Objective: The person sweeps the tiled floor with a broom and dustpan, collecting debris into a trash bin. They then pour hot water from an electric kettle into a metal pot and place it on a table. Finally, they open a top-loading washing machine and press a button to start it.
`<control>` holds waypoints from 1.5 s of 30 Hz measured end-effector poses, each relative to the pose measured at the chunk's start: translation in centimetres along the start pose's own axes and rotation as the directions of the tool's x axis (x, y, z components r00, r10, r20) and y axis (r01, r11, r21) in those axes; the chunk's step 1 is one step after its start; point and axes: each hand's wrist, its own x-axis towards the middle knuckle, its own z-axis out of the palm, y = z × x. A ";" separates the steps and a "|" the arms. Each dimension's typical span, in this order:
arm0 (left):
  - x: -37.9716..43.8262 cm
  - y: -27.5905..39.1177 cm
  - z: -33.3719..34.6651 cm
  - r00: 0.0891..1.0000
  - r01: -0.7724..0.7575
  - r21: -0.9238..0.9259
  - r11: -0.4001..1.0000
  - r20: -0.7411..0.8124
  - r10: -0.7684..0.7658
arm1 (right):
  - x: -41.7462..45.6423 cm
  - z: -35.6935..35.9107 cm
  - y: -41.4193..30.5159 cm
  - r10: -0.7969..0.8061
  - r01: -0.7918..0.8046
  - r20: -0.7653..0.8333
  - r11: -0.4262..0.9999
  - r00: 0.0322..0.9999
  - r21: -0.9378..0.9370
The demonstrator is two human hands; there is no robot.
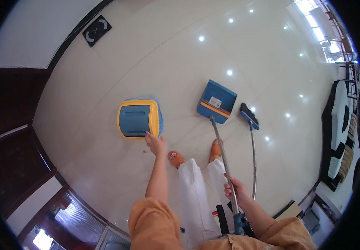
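Note:
A trash bin with a blue swing lid (133, 120) and a yellow rim (155, 115) stands in front of me on the left. Blue bag plastic sticks out around its far and right sides. My left hand (157, 145) is at the bin's near right corner, its fingertips at the lid's edge and its thumb apart. My right hand (237, 191) grips the metal handle (220, 147) of a blue dustpan (220, 92), which rests on the floor. Right of it is a broom (249, 117) with black bristles. Its pole (254, 162) passes behind my right forearm; I cannot tell what supports it.
My feet in orange slippers (176, 158) stand on glossy floor tiles (173, 68). A small crumb (144, 151) lies near the bin. A flat black scale-like object (97, 30) lies by the far left wall. A cushioned seat (339, 125) stands along the right.

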 end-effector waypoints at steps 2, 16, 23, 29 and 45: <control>-5.0 0.6 -0.3 0.989 -0.093 -0.289 0.953 0.081 0.121 | 0.3 -0.9 0.1 -0.046 0.046 0.027 0.999 0.999 0.002; -35.1 17.4 -9.6 0.492 -0.439 -0.778 0.450 0.211 0.845 | -1.2 -25.1 3.7 -0.614 0.002 -0.277 0.413 0.739 -0.911; -34.3 27.0 -11.9 0.346 0.863 -0.480 0.159 0.789 0.507 | -4.3 -24.1 0.2 -0.144 0.077 -0.267 0.966 0.953 -0.247; -34.2 26.8 -15.2 0.128 0.991 -0.039 -0.126 0.509 0.851 | -6.2 -23.7 1.0 0.018 0.006 -0.167 0.990 0.986 0.143; -36.0 12.8 -25.4 0.743 0.157 -0.726 0.670 0.534 0.404 | -5.5 -24.2 2.3 -0.176 0.117 -0.295 0.971 0.939 -0.208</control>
